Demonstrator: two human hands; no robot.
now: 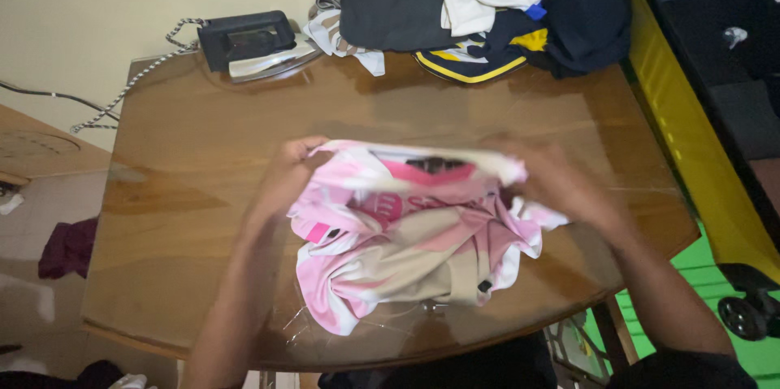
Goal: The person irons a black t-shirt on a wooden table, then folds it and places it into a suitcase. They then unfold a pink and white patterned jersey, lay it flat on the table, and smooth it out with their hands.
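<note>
Two hands (pixel 284 182) (pixel 561 182) hold shirt (pixel 406 234) over wooden table (pixel 187 194).

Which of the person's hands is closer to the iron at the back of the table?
The left. The left hand grips the pink shirt's left edge, below and slightly right of the iron. The right hand holds the shirt's other side, much farther right.

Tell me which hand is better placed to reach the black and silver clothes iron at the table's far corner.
Probably the left hand. It grips the pink and white crumpled shirt on the side where the black and silver iron stands; the right hand holds the opposite edge, farther away.
</note>
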